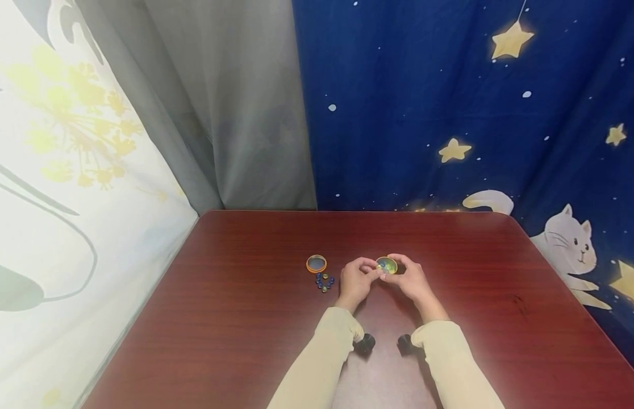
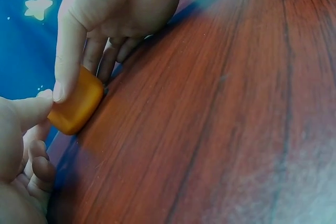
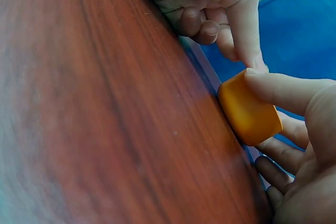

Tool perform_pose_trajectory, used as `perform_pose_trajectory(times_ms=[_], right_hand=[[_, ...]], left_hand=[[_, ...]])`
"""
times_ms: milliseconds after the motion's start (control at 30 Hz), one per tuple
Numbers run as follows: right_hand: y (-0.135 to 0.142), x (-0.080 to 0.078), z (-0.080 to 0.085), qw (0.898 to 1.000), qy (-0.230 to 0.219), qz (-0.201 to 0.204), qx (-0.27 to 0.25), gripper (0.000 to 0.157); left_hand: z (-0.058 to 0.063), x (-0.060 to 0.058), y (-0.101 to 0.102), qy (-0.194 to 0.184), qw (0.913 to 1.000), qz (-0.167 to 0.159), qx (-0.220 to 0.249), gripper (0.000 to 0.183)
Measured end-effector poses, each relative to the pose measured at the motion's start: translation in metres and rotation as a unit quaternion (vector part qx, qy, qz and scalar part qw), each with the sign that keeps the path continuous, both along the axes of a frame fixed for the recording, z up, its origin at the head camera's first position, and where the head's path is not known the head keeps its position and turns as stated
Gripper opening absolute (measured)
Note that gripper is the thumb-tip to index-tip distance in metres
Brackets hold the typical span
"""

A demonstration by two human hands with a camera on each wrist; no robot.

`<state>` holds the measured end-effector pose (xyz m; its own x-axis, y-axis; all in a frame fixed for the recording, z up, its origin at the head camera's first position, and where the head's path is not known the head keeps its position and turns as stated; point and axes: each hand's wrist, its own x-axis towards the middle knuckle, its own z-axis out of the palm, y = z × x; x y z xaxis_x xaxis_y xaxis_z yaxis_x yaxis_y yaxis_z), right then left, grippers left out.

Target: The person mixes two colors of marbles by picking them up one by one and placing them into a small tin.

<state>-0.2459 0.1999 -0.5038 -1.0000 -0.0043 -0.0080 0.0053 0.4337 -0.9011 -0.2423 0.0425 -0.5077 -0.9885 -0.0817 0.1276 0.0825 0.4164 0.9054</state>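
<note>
A small round orange container (image 1: 393,271) with blue and green-yellow pieces inside is held by my right hand (image 1: 410,279), its thumb on the near wall and its fingers around the far side. My left hand (image 1: 355,280) is at the container's left rim, thumb and index fingertip pinching what looks like a small glass bead (image 1: 379,267), mostly hidden. The orange wall (image 3: 249,109) shows smooth in the right wrist view, close above the tabletop. Left of my hands, several blue and yellowish beads (image 1: 320,285) lie loose on the table, just below an orange-rimmed round lid (image 1: 316,257).
The reddish-brown wooden table (image 1: 235,318) reaches back to a grey curtain (image 1: 245,102) and a blue star-patterned curtain (image 1: 399,85). A pale patterned cloth (image 1: 82,227) hangs along the left side. Two dark devices sit at the sleeve cuffs.
</note>
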Motion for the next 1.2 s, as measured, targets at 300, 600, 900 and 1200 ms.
perform_pose_trajectory(times_ms=[300,600,900,1200], right_hand=[[0.0008,0.003,0.0023,1.0,-0.021,-0.004,-0.001,0.061],[0.0005,0.0013,0.0024,1.0,-0.019,-0.004,0.006,0.062],[0.0014,0.0008,0.0021,1.0,-0.025,-0.003,0.0,0.063],[0.0017,0.0011,0.0018,1.0,-0.022,-0.001,-0.005,0.064]], left_hand=[[-0.002,0.0007,-0.0003,0.003,1.0,0.0,-0.001,0.013],[-0.003,0.0004,-0.0003,0.004,1.0,-0.001,-0.005,0.013],[-0.0027,0.001,-0.0004,0.008,1.0,0.0,-0.005,0.013],[0.0016,0.0033,-0.0052,-0.004,0.9995,-0.032,0.002,0.015]])
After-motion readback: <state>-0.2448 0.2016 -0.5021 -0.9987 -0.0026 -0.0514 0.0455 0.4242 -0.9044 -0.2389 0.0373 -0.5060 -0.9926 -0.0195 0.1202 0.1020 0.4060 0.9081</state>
